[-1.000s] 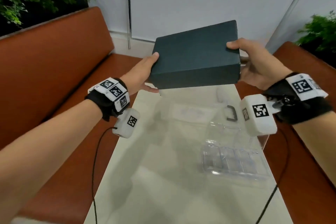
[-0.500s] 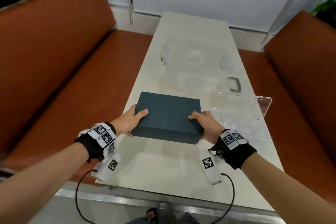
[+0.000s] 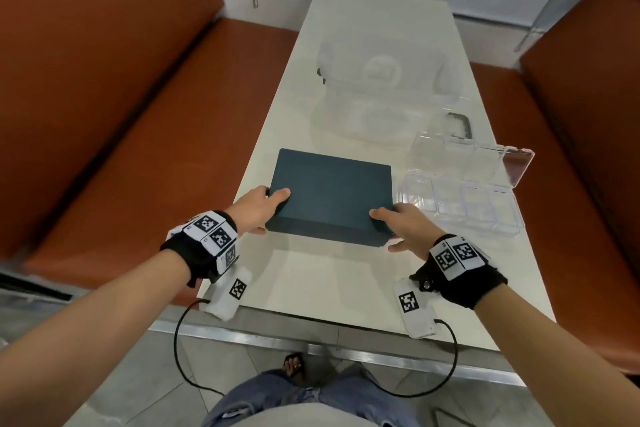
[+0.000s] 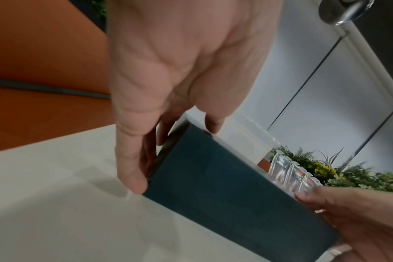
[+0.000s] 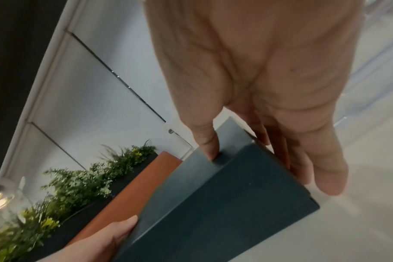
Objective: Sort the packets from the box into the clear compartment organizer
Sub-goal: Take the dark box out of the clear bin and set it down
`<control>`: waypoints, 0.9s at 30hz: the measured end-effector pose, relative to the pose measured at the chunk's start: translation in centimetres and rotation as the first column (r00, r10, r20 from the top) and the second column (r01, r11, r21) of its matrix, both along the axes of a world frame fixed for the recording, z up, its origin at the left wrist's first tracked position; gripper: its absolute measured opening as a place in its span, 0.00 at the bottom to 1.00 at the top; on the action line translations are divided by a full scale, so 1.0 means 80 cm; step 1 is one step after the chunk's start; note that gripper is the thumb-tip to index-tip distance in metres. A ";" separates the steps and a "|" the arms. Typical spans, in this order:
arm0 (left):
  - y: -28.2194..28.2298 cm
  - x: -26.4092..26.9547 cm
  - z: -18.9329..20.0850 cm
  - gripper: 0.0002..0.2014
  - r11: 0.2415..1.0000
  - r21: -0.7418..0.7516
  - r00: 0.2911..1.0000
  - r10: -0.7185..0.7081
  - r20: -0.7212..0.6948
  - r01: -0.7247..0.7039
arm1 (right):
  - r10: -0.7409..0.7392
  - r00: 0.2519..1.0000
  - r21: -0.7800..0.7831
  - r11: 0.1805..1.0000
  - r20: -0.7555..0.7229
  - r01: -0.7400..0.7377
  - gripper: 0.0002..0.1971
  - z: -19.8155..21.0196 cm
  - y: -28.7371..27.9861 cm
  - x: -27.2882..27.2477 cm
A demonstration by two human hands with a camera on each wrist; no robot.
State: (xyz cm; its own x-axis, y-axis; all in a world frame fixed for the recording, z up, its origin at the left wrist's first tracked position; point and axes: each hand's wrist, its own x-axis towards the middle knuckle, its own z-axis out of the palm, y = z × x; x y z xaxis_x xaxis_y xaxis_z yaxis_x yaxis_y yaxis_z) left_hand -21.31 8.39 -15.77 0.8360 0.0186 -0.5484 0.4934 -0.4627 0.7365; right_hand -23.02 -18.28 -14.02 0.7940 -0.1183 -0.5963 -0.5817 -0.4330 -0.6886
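Note:
A closed dark teal box [image 3: 330,192] [image 4: 224,191] [image 5: 224,209] lies on the white table [image 3: 311,281], near the front edge. My left hand [image 3: 258,210] [image 4: 168,124] grips its left end, thumb on the lid and fingers down the side. My right hand [image 3: 401,224] [image 5: 254,138] grips the right end the same way. The clear compartment organizer [image 3: 460,201] [image 4: 289,174] lies open just right of the box, its lid [image 3: 467,156] tilted back. No packets show; the lid hides the inside of the box.
A clear lidded container [image 3: 384,80] with a dark handle [image 3: 460,121] stands further back on the table. Orange bench seats [image 3: 104,114] [image 3: 588,149] flank the table on both sides. Cables [image 3: 194,357] hang from my wrists over the front edge. Plants [image 4: 348,175] line the wall.
Both hands brought the box down from chest height and set it on the table left of the organizer. In the last half second it moved little.

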 end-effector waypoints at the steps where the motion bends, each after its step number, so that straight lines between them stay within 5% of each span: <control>1: 0.002 -0.002 0.000 0.23 1.000 -0.001 1.000 -0.007 -0.009 0.007 | -0.006 1.000 0.008 1.000 -0.011 0.006 0.20 0.001 0.002 -0.004; 20: 0.042 -0.040 0.047 0.15 0.995 0.011 0.994 -0.098 -0.040 0.099 | 0.057 0.997 0.219 0.975 -0.057 -0.043 0.12 0.027 -0.016 -0.049; 27: 0.050 -0.023 0.116 0.19 0.977 -0.098 0.982 -0.187 0.023 0.189 | 0.061 0.983 0.262 0.959 0.171 -0.105 0.21 0.076 -0.034 -0.022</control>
State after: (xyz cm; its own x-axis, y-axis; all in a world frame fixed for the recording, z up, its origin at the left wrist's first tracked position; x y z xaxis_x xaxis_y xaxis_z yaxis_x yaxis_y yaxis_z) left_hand -23.19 12.43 -6.48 0.8266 -0.1933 -0.5285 0.3946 -0.4706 0.7892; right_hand -24.78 -21.00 -7.93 0.8813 0.0994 -0.4619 -0.4248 -0.2614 -0.8667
